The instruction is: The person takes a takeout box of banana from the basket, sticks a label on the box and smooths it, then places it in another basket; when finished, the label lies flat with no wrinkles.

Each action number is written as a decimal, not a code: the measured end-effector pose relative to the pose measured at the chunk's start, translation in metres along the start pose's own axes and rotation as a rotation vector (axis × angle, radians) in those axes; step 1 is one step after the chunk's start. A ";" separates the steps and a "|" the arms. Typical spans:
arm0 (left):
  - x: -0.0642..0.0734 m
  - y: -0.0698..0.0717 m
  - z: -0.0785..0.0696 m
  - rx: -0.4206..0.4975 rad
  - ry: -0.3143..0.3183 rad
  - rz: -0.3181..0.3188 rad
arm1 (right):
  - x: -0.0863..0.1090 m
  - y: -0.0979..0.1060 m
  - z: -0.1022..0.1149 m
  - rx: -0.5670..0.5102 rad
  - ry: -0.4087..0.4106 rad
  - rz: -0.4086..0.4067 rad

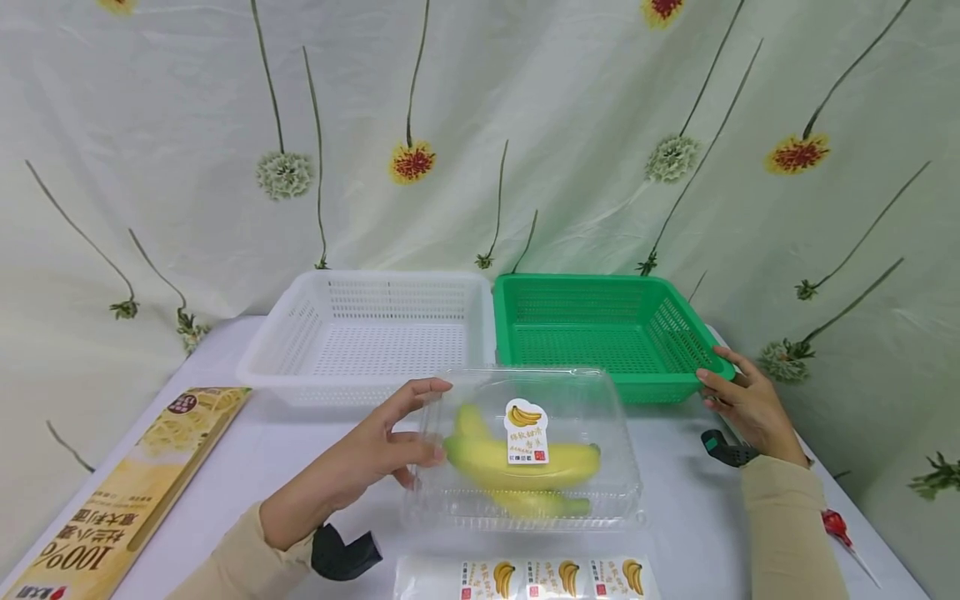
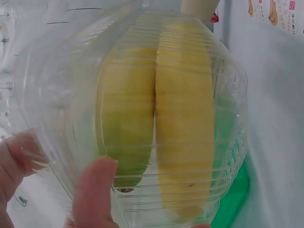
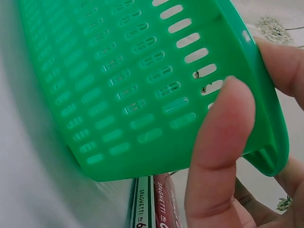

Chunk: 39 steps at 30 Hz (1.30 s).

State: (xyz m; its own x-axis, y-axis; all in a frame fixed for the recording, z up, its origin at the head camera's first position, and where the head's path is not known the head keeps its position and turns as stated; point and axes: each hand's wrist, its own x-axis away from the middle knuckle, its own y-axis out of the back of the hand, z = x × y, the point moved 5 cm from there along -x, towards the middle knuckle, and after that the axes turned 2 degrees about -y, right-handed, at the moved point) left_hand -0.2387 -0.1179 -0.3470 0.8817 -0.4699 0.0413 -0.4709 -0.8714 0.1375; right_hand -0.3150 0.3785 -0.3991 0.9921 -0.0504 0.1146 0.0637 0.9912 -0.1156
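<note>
My left hand (image 1: 375,446) grips the left end of a lidded clear plastic box (image 1: 592,492), with its thumb on the near side. Inside lie yellow bananas (image 1: 487,465), greenish towards one end. A white banana sticker (image 1: 528,446) is on the lid. In the left wrist view, the thumb (image 2: 97,190) lies against the box's ribbed wall. Over on the right, my right hand (image 1: 757,408) holds a green basket (image 1: 600,387) by its front right corner. Its thumb (image 3: 225,128) presses the slotted outer wall in the right wrist view, and other fingers reach past the rim.
A white basket (image 1: 300,383) stands left of the green one, against a floral cloth (image 1: 525,100). A pasta pack (image 1: 127,492) lies at the left. Banana labels (image 1: 551,579) lie at the front edge. A red-handled pointed tool (image 1: 836,525) lies by my right sleeve. Spaghetti boxes (image 3: 142,202) show beyond the basket.
</note>
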 end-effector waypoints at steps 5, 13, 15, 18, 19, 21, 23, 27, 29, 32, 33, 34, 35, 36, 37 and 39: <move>-0.002 0.003 -0.017 -0.040 -0.026 0.001 | -0.001 0.000 -0.001 -0.001 0.000 0.001; -0.015 0.010 -0.041 -0.099 -0.067 -0.017 | -0.001 0.001 -0.002 0.005 -0.004 -0.014; -0.020 0.012 -0.045 -0.113 -0.069 -0.025 | -0.001 0.001 -0.002 0.007 -0.008 -0.013; -0.027 0.013 -0.051 -0.125 -0.066 -0.037 | -0.001 0.001 -0.003 0.003 -0.019 -0.008; -0.029 0.014 -0.053 -0.120 -0.065 -0.040 | -0.001 0.001 -0.003 0.006 -0.020 -0.008; -0.034 0.015 -0.057 -0.113 -0.066 -0.045 | -0.001 0.001 -0.003 0.005 -0.023 -0.006; -0.040 0.015 -0.061 -0.110 -0.068 -0.051 | -0.001 0.001 -0.003 0.007 -0.021 -0.007; -0.052 0.016 -0.068 -0.116 -0.081 -0.064 | -0.001 0.000 -0.001 0.007 -0.013 -0.011; -0.059 0.016 -0.071 -0.111 -0.087 -0.068 | -0.001 0.000 -0.001 0.005 -0.009 -0.012; -0.069 0.016 -0.077 -0.094 -0.097 -0.080 | -0.001 0.000 0.000 0.002 -0.009 -0.012; -0.073 0.016 -0.079 -0.088 -0.097 -0.085 | 0.000 0.000 0.000 0.001 -0.011 -0.011; -0.076 0.016 -0.081 -0.083 -0.098 -0.089 | 0.000 0.000 0.000 0.000 -0.013 -0.012; -0.079 0.015 -0.083 -0.081 -0.098 -0.095 | 0.000 0.000 0.000 0.001 -0.015 -0.012; -0.082 0.015 -0.084 -0.080 -0.099 -0.100 | 0.000 0.000 0.000 0.000 -0.018 -0.011; -0.085 0.014 -0.085 -0.079 -0.098 -0.104 | 0.000 0.000 0.000 -0.002 -0.019 -0.010; -0.091 0.012 -0.087 -0.077 -0.099 -0.105 | 0.000 -0.001 0.000 -0.004 -0.021 -0.008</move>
State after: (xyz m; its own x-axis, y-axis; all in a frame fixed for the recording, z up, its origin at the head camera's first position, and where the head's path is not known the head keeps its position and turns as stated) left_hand -0.3220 -0.0739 -0.2625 0.9172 -0.3914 -0.0747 -0.3690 -0.9051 0.2113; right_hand -0.3152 0.3778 -0.3993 0.9891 -0.0558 0.1365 0.0722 0.9903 -0.1189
